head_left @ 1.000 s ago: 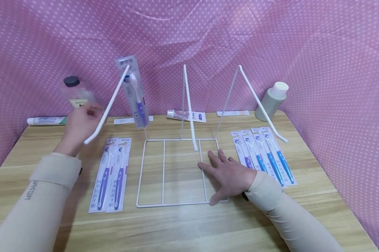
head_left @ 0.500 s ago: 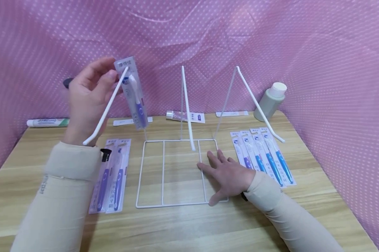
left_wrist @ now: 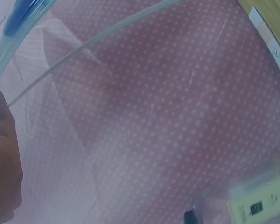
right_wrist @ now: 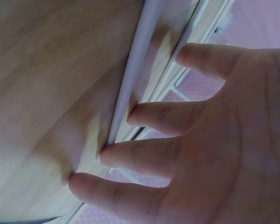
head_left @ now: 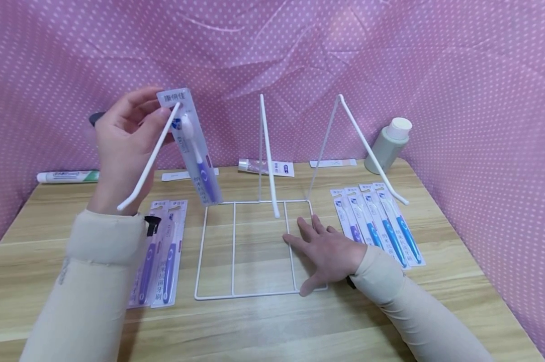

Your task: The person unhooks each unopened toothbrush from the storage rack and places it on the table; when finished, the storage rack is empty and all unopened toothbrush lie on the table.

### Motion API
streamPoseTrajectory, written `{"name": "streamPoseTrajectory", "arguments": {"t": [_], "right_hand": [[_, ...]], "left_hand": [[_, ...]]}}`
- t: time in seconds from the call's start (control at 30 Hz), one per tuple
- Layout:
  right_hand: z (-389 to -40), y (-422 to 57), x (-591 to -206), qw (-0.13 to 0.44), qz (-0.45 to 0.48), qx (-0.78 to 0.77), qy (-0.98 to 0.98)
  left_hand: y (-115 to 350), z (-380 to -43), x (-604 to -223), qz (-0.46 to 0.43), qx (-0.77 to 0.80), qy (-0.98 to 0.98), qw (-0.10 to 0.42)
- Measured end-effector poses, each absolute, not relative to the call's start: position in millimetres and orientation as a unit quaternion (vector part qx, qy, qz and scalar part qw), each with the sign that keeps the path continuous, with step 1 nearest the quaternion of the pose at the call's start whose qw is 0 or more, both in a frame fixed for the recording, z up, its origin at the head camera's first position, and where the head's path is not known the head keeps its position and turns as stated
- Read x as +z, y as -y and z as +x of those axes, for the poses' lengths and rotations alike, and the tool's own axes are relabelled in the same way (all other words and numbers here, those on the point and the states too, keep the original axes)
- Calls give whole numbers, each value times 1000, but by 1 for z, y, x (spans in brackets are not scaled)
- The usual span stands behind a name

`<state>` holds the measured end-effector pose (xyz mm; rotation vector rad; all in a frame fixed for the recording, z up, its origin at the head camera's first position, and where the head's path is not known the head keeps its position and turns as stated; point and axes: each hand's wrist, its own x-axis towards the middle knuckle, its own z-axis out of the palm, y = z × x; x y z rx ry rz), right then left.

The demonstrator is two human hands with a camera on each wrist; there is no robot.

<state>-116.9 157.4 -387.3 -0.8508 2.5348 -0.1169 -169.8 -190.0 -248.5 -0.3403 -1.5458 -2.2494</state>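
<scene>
A packaged purple-and-white toothbrush (head_left: 200,166) hangs tilted at the left prong (head_left: 148,163) of a white wire rack. My left hand (head_left: 125,136) pinches the upper left edge of its card, thumb in front, near the hanging hole. In the left wrist view, part of the clear pack (left_wrist: 16,32) shows above the fingers at the left edge. My right hand (head_left: 329,251) is spread over the right side of the rack's base (head_left: 263,294). The right wrist view has its fingertips (right_wrist: 112,156) along a base wire and the tabletop. The rack's middle and right prongs hold nothing.
Two packaged purple toothbrushes (head_left: 169,266) lie left of the rack, partly behind the left sleeve. Several more packs (head_left: 390,236) lie at right. Along the back are toothpaste tubes (head_left: 69,176), a grey-green bottle (head_left: 388,148), flat white strips (head_left: 333,163) and a dark-capped bottle (head_left: 96,118).
My left hand rose from beside the clear bottle to the hanging toothbrush pack and took hold of its card. The pack then shifted slightly down and toward me. My right hand stayed put.
</scene>
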Motion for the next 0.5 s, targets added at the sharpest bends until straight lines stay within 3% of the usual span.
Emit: {"name": "streamPoseTrajectory", "arguments": {"t": [0.5], "right_hand": [[-118,-158,-388,232,-305,-39,-923]], "left_hand": [[211,-98,-247,-174,-761,591,201]]}}
